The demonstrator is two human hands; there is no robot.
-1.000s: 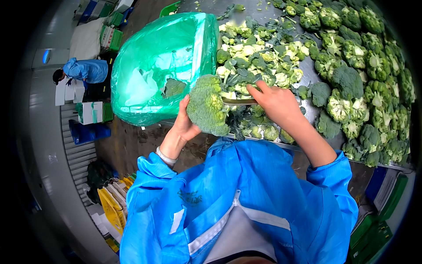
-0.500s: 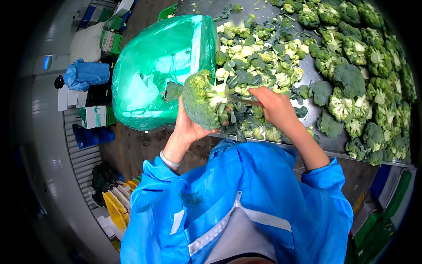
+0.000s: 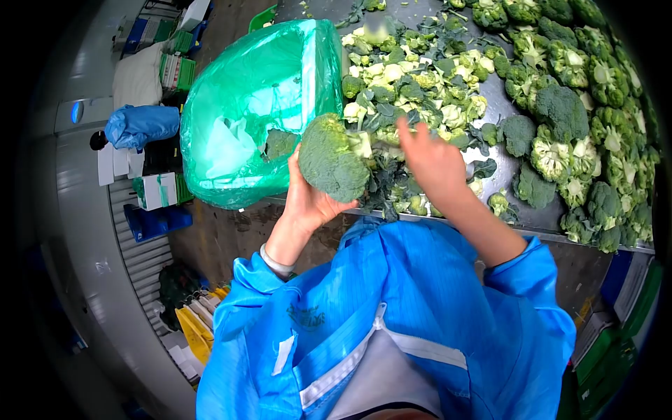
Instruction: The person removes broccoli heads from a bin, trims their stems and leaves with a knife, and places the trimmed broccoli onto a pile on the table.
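Note:
My left hand [image 3: 308, 203] is closed round a broccoli head [image 3: 334, 162], with the fingers under the crown and the pale stem [image 3: 360, 143] turned to the right. Just right of the stem is my right hand [image 3: 432, 159], blurred by motion, its fingers curled on a knife whose blade hardly shows now. Left of the held head stands a crate lined with a green plastic bag [image 3: 210, 105]. Another broccoli piece [image 3: 280, 143] lies inside it. Beyond my hands, a heap of cut stems and leaves [image 3: 399, 77] covers part of the metal table [image 3: 498, 112].
Many broccoli heads [image 3: 560, 112] are piled along the table's right side. A person in blue [image 3: 143, 126] is at the far left near stacked crates [image 3: 178, 72]. Yellow crates [image 3: 192, 332] stand on the floor at lower left.
The knife in my right hand has come away from the stem, and that hand is lifted slightly. My left hand has turned the broccoli so more of its crown faces me.

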